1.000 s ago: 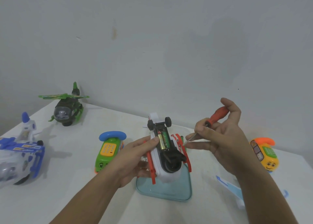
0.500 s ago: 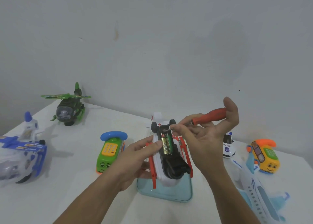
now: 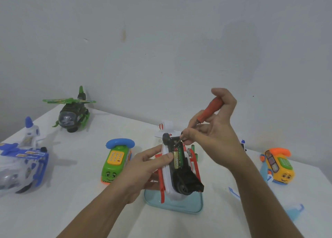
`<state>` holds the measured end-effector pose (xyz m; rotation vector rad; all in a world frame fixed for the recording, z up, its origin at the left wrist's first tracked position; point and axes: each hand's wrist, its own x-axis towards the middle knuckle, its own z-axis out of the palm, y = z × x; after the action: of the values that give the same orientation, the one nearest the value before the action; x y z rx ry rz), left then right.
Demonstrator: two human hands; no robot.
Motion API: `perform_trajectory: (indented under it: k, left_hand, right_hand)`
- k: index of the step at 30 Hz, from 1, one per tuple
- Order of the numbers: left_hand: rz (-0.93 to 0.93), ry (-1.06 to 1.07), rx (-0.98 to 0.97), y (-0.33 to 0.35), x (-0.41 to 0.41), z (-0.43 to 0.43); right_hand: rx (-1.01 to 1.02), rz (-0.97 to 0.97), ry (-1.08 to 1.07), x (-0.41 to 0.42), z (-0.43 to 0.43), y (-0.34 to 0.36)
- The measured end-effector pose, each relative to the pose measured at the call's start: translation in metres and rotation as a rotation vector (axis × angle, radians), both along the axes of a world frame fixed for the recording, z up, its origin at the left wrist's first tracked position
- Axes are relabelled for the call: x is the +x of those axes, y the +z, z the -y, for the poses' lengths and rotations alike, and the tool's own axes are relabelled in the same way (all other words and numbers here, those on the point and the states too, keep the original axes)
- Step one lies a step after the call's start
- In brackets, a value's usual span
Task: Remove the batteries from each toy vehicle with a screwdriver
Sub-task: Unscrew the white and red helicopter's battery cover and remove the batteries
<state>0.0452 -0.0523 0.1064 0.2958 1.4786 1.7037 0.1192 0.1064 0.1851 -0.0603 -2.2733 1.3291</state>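
Note:
A white toy vehicle with red skids [image 3: 168, 180] lies upside down over a pale blue tray [image 3: 179, 206]. Its black battery bay is open and shows a gold and green battery [image 3: 177, 159]. My left hand [image 3: 143, 167] grips the toy's left side, thumb beside the battery. My right hand [image 3: 213, 135] holds an orange-handled screwdriver [image 3: 210, 111] tilted, its tip hidden behind my fingers near the far end of the bay by the small black wheels.
On the white table stand a green helicopter [image 3: 71, 114] at the back left, a blue and white toy [image 3: 19, 163] at the left edge, a green phone bus [image 3: 115, 159], an orange phone bus [image 3: 278, 166] and a light blue plane [image 3: 294, 210] at the right.
My right hand has swung the screwdriver from beside the toy's right skid up to the far end of the battery bay, with the handle tipping upward. My left hand keeps its hold.

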Motion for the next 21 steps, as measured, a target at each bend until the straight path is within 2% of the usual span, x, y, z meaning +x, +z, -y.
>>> perform_trajectory:
  k: [6, 11, 13, 17, 21]
  left_hand:
    - [0.016, -0.038, 0.011, -0.001, -0.003, 0.002]
    - [0.012, -0.050, 0.028, -0.002, -0.006, 0.002]
    - [0.010, -0.055, 0.037, -0.001, -0.006, 0.003]
    - [0.001, -0.061, 0.040, 0.000, -0.005, 0.002]
    - [-0.005, -0.062, 0.038, 0.001, -0.006, 0.002]
  right_hand:
    - [-0.170, 0.074, 0.040, -0.001, -0.006, 0.011]
    - [-0.549, 0.027, 0.036, 0.000, -0.005, 0.006]
    - [-0.596, -0.022, 0.004, 0.003, -0.006, 0.006]
    - [-0.432, 0.043, 0.056, 0.013, -0.009, 0.006]
    - [0.062, 0.181, 0.013, 0.018, -0.005, 0.002]
